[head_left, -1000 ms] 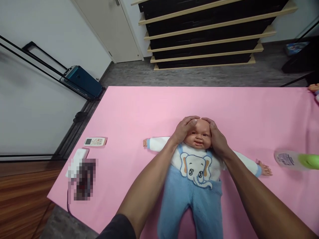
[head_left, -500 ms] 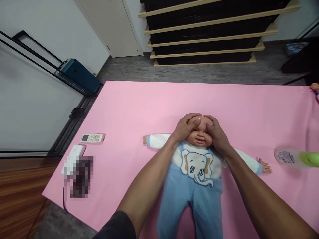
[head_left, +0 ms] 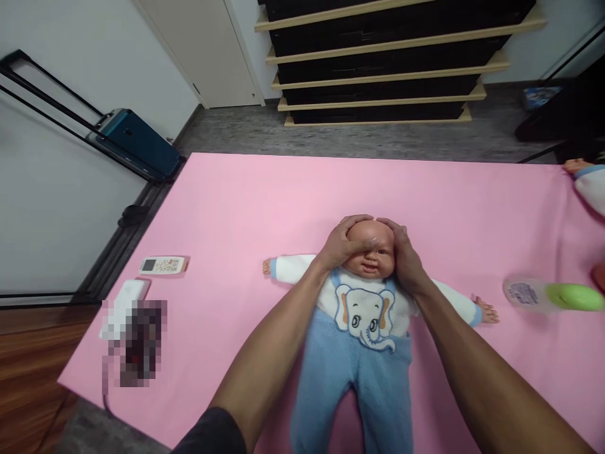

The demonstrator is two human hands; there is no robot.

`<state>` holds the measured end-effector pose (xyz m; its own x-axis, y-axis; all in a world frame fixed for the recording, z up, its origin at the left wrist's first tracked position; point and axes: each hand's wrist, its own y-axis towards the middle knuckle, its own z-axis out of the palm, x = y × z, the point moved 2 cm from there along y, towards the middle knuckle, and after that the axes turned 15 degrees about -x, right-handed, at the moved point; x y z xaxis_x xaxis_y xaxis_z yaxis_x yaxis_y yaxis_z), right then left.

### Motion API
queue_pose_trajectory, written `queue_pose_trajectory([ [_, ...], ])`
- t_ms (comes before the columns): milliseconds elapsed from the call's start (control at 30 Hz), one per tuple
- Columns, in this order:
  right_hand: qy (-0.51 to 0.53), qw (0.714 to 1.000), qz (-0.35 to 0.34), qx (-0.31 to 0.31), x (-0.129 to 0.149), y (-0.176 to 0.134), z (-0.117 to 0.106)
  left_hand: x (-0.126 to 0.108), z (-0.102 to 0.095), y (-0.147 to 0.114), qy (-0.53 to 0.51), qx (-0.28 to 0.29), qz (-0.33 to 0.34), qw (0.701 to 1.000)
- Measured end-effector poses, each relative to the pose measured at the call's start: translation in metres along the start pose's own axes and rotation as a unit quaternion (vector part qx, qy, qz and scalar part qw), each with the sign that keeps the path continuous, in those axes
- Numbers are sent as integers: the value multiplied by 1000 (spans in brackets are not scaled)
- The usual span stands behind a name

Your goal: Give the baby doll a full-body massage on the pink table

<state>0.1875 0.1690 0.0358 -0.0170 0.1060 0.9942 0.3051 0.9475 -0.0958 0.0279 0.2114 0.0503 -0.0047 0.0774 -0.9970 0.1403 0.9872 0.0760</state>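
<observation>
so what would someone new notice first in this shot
A baby doll in a blue elephant overall lies face up in the middle of the pink table, arms spread. The left hand and the right hand cup its head from either side. A bottle with a green cap lies at the right edge, and a white remote lies at the left.

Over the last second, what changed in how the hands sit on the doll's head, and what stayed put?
The left hand slid across the doll's face: its thumb now covers one eye, where earlier it rested on the forehead. The right hand stays cupped on the other side of the head. The doll still lies on its back on the pink table, arms spread; the remote and bottle have not been touched.
</observation>
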Motion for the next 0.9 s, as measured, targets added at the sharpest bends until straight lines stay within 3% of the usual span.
queue_pose_trajectory([
  [200,-28,999,-22,27,7,-2,-1,-2,1,2,9,-23,-6,1000],
  [733,-73,997,-38,-8,12,5,-1,-1,-1,-2,7,-26,-27,999],
  [900,-30,999,-17,-9,10,2,2,0,2,-1,5,-48,-34,998],
])
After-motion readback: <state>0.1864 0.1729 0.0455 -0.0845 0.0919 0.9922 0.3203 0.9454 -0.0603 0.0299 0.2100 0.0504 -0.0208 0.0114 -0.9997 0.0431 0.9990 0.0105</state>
